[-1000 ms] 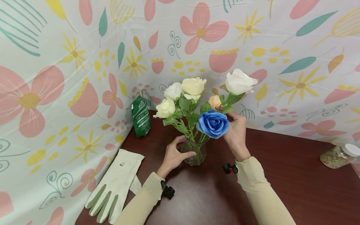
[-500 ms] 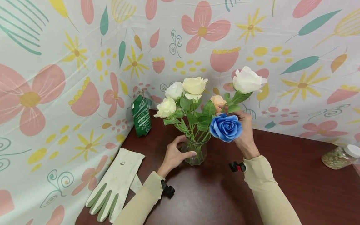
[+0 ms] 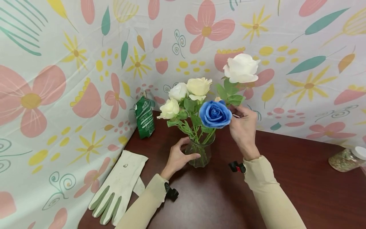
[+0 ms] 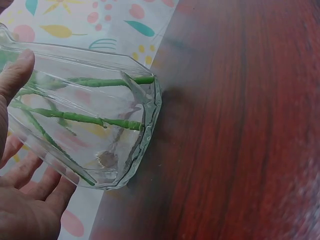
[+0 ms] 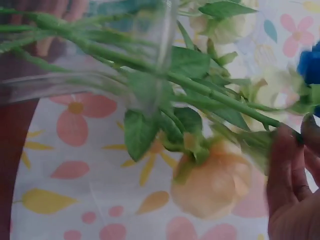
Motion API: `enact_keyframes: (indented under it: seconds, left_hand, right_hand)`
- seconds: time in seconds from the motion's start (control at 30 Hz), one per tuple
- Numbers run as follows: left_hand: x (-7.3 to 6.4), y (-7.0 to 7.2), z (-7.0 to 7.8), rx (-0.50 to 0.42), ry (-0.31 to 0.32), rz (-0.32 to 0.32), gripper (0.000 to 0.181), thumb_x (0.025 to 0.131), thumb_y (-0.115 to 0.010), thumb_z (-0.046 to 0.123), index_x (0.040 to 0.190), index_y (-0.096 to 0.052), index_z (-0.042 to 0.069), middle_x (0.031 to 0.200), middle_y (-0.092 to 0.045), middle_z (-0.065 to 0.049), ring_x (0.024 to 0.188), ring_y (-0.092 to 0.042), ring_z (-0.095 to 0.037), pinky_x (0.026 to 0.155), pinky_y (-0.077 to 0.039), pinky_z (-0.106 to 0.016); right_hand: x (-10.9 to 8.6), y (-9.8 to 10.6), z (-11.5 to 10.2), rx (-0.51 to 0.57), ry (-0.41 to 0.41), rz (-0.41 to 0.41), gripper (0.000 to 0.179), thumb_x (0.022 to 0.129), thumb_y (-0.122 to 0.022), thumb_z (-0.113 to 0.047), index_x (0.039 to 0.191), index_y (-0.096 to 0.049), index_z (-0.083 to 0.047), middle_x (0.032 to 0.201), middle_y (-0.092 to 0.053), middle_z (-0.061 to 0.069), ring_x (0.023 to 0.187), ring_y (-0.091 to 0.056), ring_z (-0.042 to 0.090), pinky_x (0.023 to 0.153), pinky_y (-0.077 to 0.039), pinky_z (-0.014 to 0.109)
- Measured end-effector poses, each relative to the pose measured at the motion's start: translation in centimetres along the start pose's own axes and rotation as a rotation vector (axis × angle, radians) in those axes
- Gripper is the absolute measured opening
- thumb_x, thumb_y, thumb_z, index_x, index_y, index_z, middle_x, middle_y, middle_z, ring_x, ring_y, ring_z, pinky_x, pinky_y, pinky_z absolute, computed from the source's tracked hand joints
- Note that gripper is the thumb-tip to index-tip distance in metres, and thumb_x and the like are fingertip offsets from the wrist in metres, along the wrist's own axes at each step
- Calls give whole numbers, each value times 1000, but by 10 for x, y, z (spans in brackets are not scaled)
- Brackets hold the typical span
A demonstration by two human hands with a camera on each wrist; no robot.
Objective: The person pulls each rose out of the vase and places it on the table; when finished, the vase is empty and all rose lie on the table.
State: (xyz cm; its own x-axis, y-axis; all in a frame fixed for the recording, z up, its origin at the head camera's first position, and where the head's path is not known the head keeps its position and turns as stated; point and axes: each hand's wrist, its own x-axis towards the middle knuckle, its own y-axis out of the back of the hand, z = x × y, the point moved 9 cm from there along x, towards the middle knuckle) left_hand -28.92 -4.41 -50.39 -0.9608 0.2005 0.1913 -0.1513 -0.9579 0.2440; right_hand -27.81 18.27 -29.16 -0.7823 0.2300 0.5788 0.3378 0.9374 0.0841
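Note:
A clear glass vase [image 3: 198, 152] stands on the table with several green stems inside. My left hand [image 3: 178, 157] holds it from the left, thumb across the front and fingers behind. My right hand [image 3: 243, 127] pinches a rose stem [image 5: 240, 106] between thumb and fingers above the vase's rim. Just above these fingertips is a tall white rose [image 3: 241, 68], with a blue rose [image 3: 215, 114] to their left; which bloom the pinched stem bears is not clear. Cream roses [image 3: 199, 86] and another white rose [image 3: 178, 91] fill the left side. A peach rose [image 5: 212, 180] is mostly hidden in the head view.
Left of the vase, a green packet [image 3: 144, 117] stands near the flowered cloth [image 3: 160, 25]. White and green gloves [image 3: 118, 184] lie at the table's left edge. A lidded jar [image 3: 346, 159] lies tilted at far right on the dark table [image 3: 288, 171].
My right hand first shifted right, then slightly back left. The tall white rose and the blue rose moved likewise, ending higher. My left hand stayed on the vase.

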Motion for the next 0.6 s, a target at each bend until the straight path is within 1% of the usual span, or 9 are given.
enact_keyframes:
  seconds: [0.07, 0.17, 0.2, 0.3, 0.33, 0.4, 0.43, 0.53, 0.6]
  left_hand:
    - [0, 0, 1, -3, -7, -2, 75, 85, -97, 24, 151, -62, 12, 148, -67, -17, 140, -64, -37, 119, -55, -54]
    - [-1, 1, 2, -7, -13, 3, 75, 85, -97, 24, 150, -63, 12, 147, -68, -17, 140, -64, -37, 119, -55, -55]
    - [-1, 1, 3, -10, -11, 5, 74, 85, -97, 24, 150, -63, 12, 147, -68, -17, 140, -65, -37, 119, -55, -55]
    - [-1, 1, 3, -8, -7, 9, 74, 85, -97, 23, 150, -63, 12, 146, -68, -18, 140, -65, -37, 119, -55, -55]
    - [-2, 1, 3, -8, -9, 9, 74, 85, -97, 23, 150, -63, 12, 146, -68, -18, 140, -65, -37, 119, -56, -55]
    - [-1, 1, 3, -5, -10, 10, 73, 85, -97, 23, 149, -63, 12, 146, -68, -19, 140, -65, -37, 118, -56, -55]
    - [-1, 1, 3, -4, -13, 12, 73, 85, -97, 22, 149, -64, 12, 145, -68, -19, 140, -65, -37, 118, -56, -55]
    - [-1, 0, 2, -4, -18, 13, 73, 85, -97, 22, 149, -64, 12, 145, -69, -18, 139, -65, -36, 118, -56, -55]
    - [-1, 0, 3, -6, -17, 12, 73, 85, -97, 22, 149, -64, 13, 145, -69, -18, 139, -65, -36, 118, -56, -55]
  right_hand:
    - [1, 3, -2, -30, -24, 1, 10, 96, -80, 1, 91, -78, 10, 76, -72, -23, 73, -70, -7, 69, -57, 10]
    - [3, 5, -4, -62, -47, -41, 13, 98, -82, -5, 100, -82, 8, 98, -81, -18, 90, -75, -7, 80, -60, 11]
    - [4, 6, -4, -60, -48, -57, 14, 99, -81, -5, 102, -82, 8, 100, -81, -16, 94, -76, -7, 82, -60, 12]
    - [5, 11, -5, -42, -47, -70, 15, 100, -79, -4, 102, -81, 11, 99, -83, -17, 89, -78, -5, 81, -62, 14]
    - [6, 13, -6, -37, -40, -58, 15, 100, -79, -3, 100, -80, 12, 92, -82, -19, 85, -78, -4, 80, -63, 15]
    - [7, 20, -7, 1, -20, -16, 17, 98, -80, -2, 93, -77, 14, 78, -79, -20, 73, -77, 0, 75, -65, 18]
    - [8, 22, -9, 36, -2, 3, 15, 97, -80, -1, 93, -76, 13, 76, -79, -18, 67, -76, 2, 72, -65, 19]
    - [9, 30, -11, 180, 39, 57, 17, 95, -82, 3, 92, -73, 17, 77, -81, -6, 67, -78, 8, 72, -67, 24]
    - [10, 36, -12, 262, 55, 94, 15, 93, -82, 5, 91, -74, 17, 78, -82, 0, 68, -79, 11, 73, -68, 25]
